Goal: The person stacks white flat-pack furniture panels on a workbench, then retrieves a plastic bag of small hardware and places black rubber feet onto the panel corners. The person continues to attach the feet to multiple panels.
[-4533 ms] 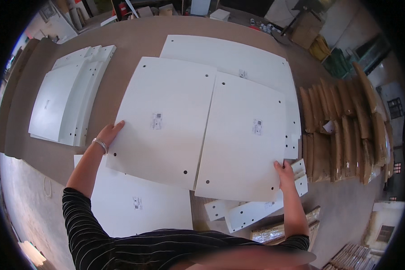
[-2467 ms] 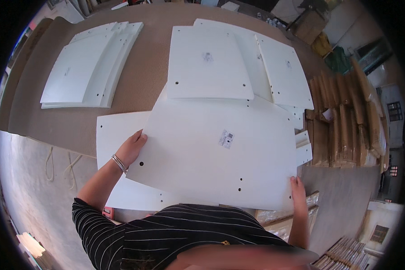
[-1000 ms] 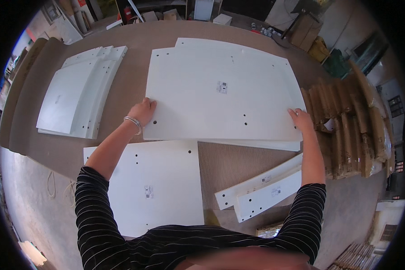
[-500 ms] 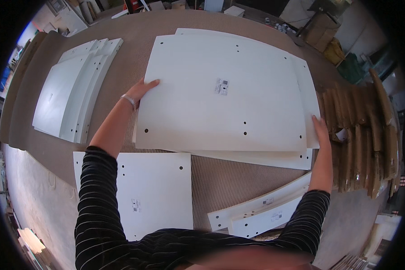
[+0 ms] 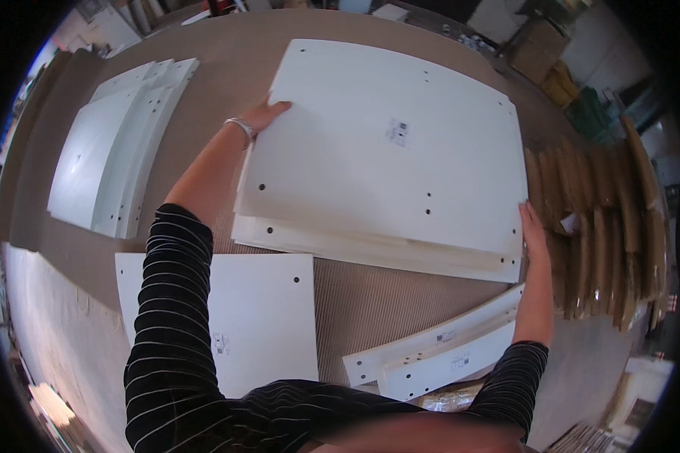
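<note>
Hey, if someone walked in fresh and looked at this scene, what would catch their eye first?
Most striking is the big white panel at centre, topping a stack of similar boards, with the left hand on its left edge and the right hand at its right corner. Another stack of white panels lies far left on the brown cardboard-covered floor. Nearer the person lie a smaller white panel and narrow white rails.

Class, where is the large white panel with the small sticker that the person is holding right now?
In the head view, the large white panel lies centre-right atop a stack of similar panels, held between the left hand and right hand.
</note>
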Available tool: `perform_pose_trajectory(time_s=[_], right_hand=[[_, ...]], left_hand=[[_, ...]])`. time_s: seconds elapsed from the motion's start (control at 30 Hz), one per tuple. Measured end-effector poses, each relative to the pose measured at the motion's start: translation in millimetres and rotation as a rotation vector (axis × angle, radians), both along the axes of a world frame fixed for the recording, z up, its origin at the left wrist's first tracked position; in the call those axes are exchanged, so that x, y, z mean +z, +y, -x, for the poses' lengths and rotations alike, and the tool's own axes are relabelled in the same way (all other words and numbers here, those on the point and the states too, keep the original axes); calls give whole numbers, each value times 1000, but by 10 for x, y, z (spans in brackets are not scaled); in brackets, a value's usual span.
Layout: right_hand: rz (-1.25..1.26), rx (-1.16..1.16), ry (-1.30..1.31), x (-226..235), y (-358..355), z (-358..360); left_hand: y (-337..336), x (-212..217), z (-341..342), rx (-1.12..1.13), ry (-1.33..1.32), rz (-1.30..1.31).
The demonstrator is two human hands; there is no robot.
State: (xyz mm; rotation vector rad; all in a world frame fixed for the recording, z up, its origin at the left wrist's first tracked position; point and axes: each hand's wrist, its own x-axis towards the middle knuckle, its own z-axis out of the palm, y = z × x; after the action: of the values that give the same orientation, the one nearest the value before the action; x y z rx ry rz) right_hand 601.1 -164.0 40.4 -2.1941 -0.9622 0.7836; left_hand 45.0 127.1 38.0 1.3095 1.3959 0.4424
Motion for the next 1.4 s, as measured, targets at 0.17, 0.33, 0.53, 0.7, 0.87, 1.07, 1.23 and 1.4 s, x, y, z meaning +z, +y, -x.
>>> perform_pose_trajectory(time_s=[0.17, 0.33, 0.53, 0.7, 0.87, 1.07, 1.23, 1.4], right_hand=[[46, -5, -16, -28, 22, -34], [83, 55, -187, -68, 14, 61], [-2, 95, -375, -100, 4, 186], [-160, 213, -564, -210, -405, 379], [-311, 253, -767, -295, -606, 502], [-301, 63, -885, -374, -370, 485], [-206, 46, -879, -261, -257, 610], [-432, 524, -961, -173, -183, 1697]], left_hand=[[170, -128, -1, -28, 39, -53], [135, -73, -12, -37, 98, -178], [-95, -54, 74, -77, 210, -248], [-950, -219, 512, -213, 117, -471], [-1515, -167, 705, -472, 444, -645], [-1586, 1, 453, -346, 526, -568], [-1615, 5, 441, -324, 490, -576], [-1617, 9, 451, -311, 455, -513]])
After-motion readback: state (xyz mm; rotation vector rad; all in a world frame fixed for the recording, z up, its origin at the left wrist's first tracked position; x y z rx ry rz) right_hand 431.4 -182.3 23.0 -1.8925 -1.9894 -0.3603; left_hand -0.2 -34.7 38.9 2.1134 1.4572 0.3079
